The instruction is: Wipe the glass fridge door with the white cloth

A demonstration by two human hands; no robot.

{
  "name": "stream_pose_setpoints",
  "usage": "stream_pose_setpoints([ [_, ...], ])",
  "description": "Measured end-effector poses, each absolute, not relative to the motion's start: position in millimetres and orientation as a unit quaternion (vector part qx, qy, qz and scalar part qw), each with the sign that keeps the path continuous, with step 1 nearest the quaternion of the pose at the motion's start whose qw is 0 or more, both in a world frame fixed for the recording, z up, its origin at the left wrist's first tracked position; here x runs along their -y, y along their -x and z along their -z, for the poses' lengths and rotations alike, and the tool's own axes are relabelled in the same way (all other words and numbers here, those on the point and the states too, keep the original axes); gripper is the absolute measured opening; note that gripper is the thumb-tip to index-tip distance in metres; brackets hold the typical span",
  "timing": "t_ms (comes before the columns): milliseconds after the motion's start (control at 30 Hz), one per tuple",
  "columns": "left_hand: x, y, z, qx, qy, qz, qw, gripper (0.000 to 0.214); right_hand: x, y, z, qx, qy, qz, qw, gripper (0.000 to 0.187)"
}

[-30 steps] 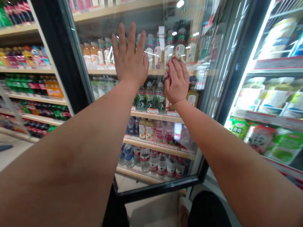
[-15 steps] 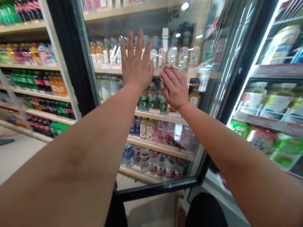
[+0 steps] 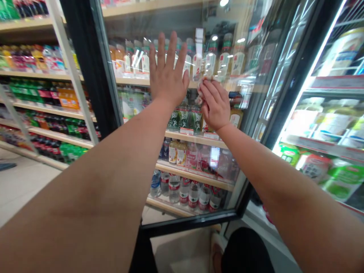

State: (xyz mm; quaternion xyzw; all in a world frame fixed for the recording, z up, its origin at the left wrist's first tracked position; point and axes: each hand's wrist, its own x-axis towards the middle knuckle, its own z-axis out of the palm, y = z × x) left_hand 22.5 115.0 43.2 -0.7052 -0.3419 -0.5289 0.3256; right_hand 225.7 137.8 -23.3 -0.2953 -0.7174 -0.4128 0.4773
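A glass door (image 3: 176, 22) with a black frame (image 3: 193, 223) stands swung open in front of me. My left hand (image 3: 168, 77) lies flat against the glass, fingers spread, holding nothing. Lower and to the right, my right hand (image 3: 216, 104) presses a crumpled pale cloth (image 3: 200, 91) to the same pane. Its fingers curl over the cloth, so only the cloth's left and upper edges show. Bottled drinks on shelves are visible through the glass behind both hands.
Lit cooler shelves (image 3: 338, 149) with jugs and green packs stand on the right. On the left, wooden shelves (image 3: 36, 74) hold rows of coloured drink bottles. My knee (image 3: 246, 252) is just below the door's bottom edge, above the tiled floor (image 3: 19, 189).
Both hands appear slightly further right in the picture, and the view itself has shifted a little. The left hand stays flat on the glass; the right still holds the cloth against it.
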Motion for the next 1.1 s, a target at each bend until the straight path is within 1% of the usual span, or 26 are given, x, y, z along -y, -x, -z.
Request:
stream_pose_setpoints([
  [67,-110.0,-21.5,-40.2,0.331,0.73,0.489,0.344,0.071,-139.1,-224.2,23.4,0.697,0.316,0.395,0.508,0.058],
  [133,-109.3,-20.1,-34.6,0.262,0.807,0.382,0.366,0.071,-138.1,-222.2,24.0,0.685,0.326,0.381,0.529,0.057],
  [200,-112.8,-20.1,-26.9,0.182,0.875,0.253,0.371,0.071,-134.8,-220.1,25.0,0.686,0.328,0.372,0.532,0.057],
  [233,-115.3,-21.0,-22.7,0.16,0.89,0.212,0.371,0.071,-133.1,-219.4,25.4,0.689,0.329,0.368,0.53,0.058],
  [267,-117.5,-22.5,-18.5,0.154,0.894,0.196,0.374,0.072,-131.9,-219.1,25.6,0.694,0.331,0.361,0.528,0.061],
  [367,-120.5,-29.1,-8.0,0.177,0.871,0.223,0.399,0.068,-132.1,-221.0,27.4,0.71,0.33,0.311,0.538,0.074],
  [433,-119.2,-33.7,-3.8,0.206,0.854,0.231,0.418,0.065,-130.2,-223.2,33.5,0.715,0.308,0.239,0.58,0.083],
  [467,-117.8,-35.6,-2.5,0.221,0.846,0.229,0.428,0.064,-125.4,-223.4,39.4,0.707,0.291,0.197,0.614,0.087],
  [533,-113.7,-38.7,-1.4,0.252,0.83,0.218,0.448,0.061,-102.1,-219.7,58.1,0.665,0.265,0.109,0.69,0.087],
  [567,-110.7,-39.8,-1.4,0.264,0.823,0.208,0.457,0.06,-82.2,-215.5,70.5,0.634,0.257,0.07,0.726,0.083],
  [600,-106.9,-40.7,-1.7,0.276,0.817,0.198,0.465,0.058,-56.8,-209.9,84.3,0.623,0.254,0.028,0.739,0.076],
  [633,-102.1,-41.4,-2.4,0.282,0.815,0.183,0.472,0.058,-26.8,-203.4,98.5,0.637,0.254,-0.019,0.728,0.064],
  [667,-96.4,-42.0,-3.4,0.289,0.811,0.167,0.481,0.058,6.3,-196.8,112.4,0.674,0.254,-0.075,0.69,0.048],
  [700,-89.8,-42.8,-4.6,0.295,0.805,0.149,0.493,0.058,40.4,-190.6,124.9,0.729,0.245,-0.137,0.624,0.033],
  [733,-82.4,-43.9,-6.0,0.301,0.799,0.126,0.505,0.058,73.4,-185.2,135.4,0.778,0.21,-0.195,0.559,0.027],
  [767,-74.5,-45.5,-7.7,0.312,0.79,0.101,0.518,0.057,103.5,-180.7,143.6,0.802,0.163,-0.246,0.519,0.029],
  [800,-66.6,-47.6,-9.4,0.328,0.778,0.075,0.53,0.058,129.2,-177.1,149.6,0.806,0.132,-0.301,0.493,0.036],
  [833,-58.9,-50.1,-11.1,0.345,0.766,0.043,0.541,0.062,150.0,-174.0,153.6,0.793,0.1,-0.346,0.491,0.043],
  [933,-42.2,-58.8,-14.5,0.379,0.726,-0.092,0.566,0.094,185.4,-167.5,158.2,0.721,0.107,-0.456,0.511,0.041],
  [1000,-38.8,-62.5,-14.2,0.389,0.696,-0.153,0.584,0.104,195.5,-164.9,158.9,0.702,0.101,-0.503,0.494,0.041],
  [1033,-39.5,-63.0,-13.2,0.391,0.686,-0.156,0.594,0.103,199.1,-163.9,158.9,0.697,0.092,-0.52,0.484,0.044],
  [1067,-41.6,-62.5,-12.0,0.391,0.683,-0.132,0.603,0.099,202.1,-163.1,158.6,0.691,0.091,-0.535,0.477,0.045],
  [1100,-44.6,-61.3,-10.6,0.386,0.688,-0.093,0.608,0.091,204.8,-162.5,157.9,0.682,0.101,-0.551,0.471,0.041],
])
